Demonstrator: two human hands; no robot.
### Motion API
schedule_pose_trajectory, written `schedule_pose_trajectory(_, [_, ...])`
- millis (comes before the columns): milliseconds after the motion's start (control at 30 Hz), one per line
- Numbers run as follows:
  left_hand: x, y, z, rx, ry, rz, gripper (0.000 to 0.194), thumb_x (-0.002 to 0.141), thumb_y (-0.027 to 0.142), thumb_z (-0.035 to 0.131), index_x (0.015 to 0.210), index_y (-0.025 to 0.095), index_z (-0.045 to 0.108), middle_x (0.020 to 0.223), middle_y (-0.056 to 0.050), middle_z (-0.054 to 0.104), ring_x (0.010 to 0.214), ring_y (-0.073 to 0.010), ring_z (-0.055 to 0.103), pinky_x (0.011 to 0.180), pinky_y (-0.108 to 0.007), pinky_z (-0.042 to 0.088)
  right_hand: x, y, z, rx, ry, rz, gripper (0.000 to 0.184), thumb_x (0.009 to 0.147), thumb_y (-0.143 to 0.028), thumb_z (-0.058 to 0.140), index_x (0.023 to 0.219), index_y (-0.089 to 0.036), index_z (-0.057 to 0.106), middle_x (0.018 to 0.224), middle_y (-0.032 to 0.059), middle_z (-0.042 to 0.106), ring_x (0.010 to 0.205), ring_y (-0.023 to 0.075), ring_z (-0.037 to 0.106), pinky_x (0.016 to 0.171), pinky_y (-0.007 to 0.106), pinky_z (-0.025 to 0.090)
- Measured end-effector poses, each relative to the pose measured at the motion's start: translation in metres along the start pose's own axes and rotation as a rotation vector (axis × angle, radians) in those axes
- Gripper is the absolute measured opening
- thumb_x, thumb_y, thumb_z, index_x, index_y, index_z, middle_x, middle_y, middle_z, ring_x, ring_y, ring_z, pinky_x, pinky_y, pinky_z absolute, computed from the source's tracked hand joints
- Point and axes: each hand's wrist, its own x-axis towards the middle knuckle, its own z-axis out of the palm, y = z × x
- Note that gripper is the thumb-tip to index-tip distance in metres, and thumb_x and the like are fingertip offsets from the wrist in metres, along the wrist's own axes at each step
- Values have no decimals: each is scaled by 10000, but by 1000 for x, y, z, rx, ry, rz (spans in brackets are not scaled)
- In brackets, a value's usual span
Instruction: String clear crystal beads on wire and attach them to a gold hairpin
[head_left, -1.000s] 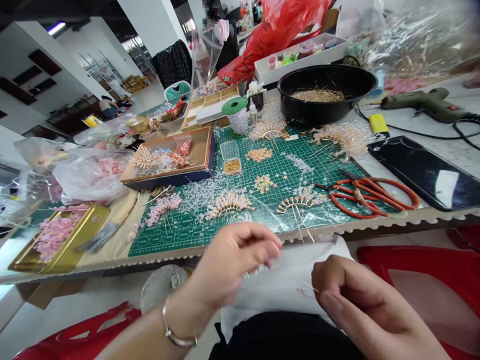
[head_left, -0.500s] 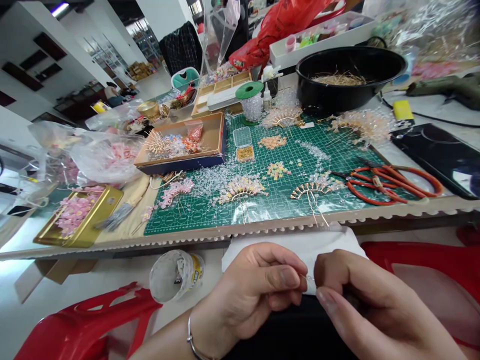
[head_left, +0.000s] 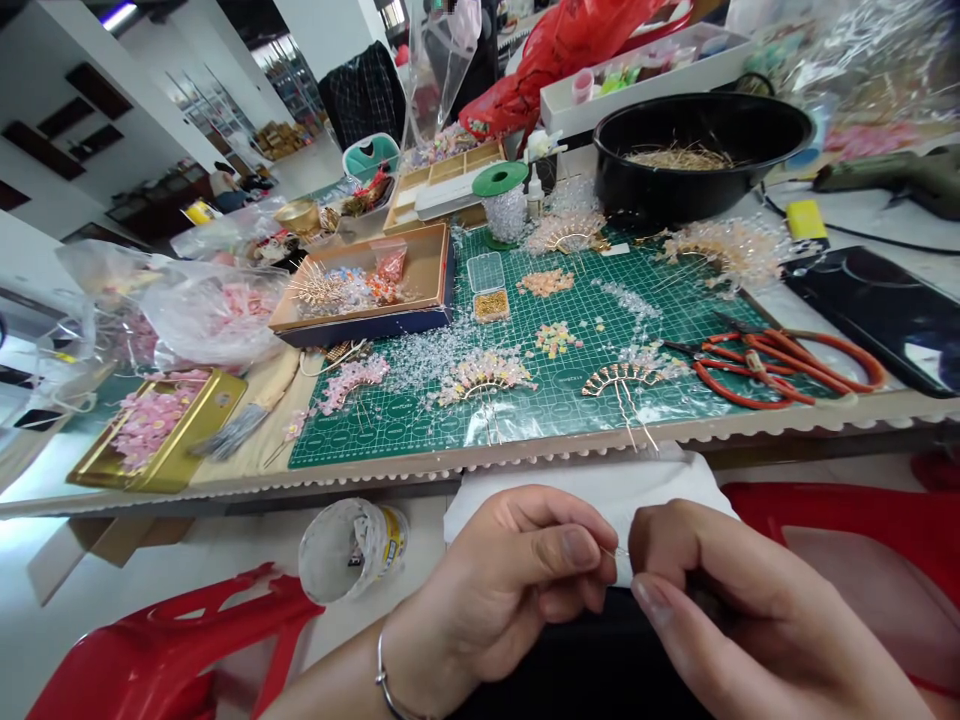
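Note:
My left hand (head_left: pixel 536 570) pinches a fine wire (head_left: pixel 609 551) between thumb and index finger. A small clear bead (head_left: pixel 621 553) shows in the narrow gap between my hands. My right hand (head_left: pixel 720 590) is closed with thumb and index finger together beside that bead; what lies inside its fingers is hidden. Both hands hover over my lap, in front of the table edge. On the green cutting mat (head_left: pixel 420 440) beyond them lie a hair comb with bare gold loops and clear beads (head_left: pixel 626 375), a yellow-and-pink beaded comb (head_left: pixel 484 380) and a pink one (head_left: pixel 352 385).
Orange-handled pliers (head_left: pixel 757 365) and a dark glossy panel (head_left: pixel 885 310) lie at the right. A black basin (head_left: pixel 697 160) stands behind. At the left are an open box (head_left: pixel 360 290) and a gold tin (head_left: pixel 187 440). Below the table stands a white bucket (head_left: pixel 337 555) by a red chair (head_left: pixel 187 650).
Hardly anything differs. My left fingers have shifted very slightly, and a little more of the wire shows between my hands. The things on the table stay put.

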Motion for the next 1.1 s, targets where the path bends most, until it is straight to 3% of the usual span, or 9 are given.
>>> schedule_pose_trajectory(300, [-3,-2,-1,-36,41,-3,264,618,236,937,684,116,711,616,-7,612,477,-34,492,411,-154,219,-2,-6,6,38,89,68,268,947,-223,485,683,-255,456,554,-45,495,463,114,463,424,208,398])
schedule_pose_trajectory(567, [-5,-3,-2,-81,-2,2,224,616,189,933,695,122,734,632,-5,613,498,-35,504,421,-144,253,-3,-2,5,-6,20,-29,240,923,-136,499,723,-255,438,575,-72,502,472,94,481,446,161,423])
schedule_pose_trajectory(933, [-5,-9,-3,-48,-33,35,204,635,214,928,715,140,755,635,4,601,483,-26,462,436,-155,266,-3,-5,8,57,48,33,246,956,-186,483,720,-258,471,589,-61,511,492,108,483,457,181,420])
schedule_pose_trajectory(1000, [-8,-7,-2,75,-13,122,201,682,281,912,754,159,769,662,9,600,493,-25,448,458,-157,294,-2,-3,6,87,-12,66,247,998,-250,475,754,-258,515,629,-44,551,531,118,521,486,183,455])
schedule_pose_trajectory(1100, [-16,1,2,559,42,456,109,827,299,806,850,193,795,747,-16,652,639,-85,568,591,-189,436,-1,1,4,134,-89,151,289,1029,-418,477,815,-257,587,686,-13,613,597,146,580,532,204,505])
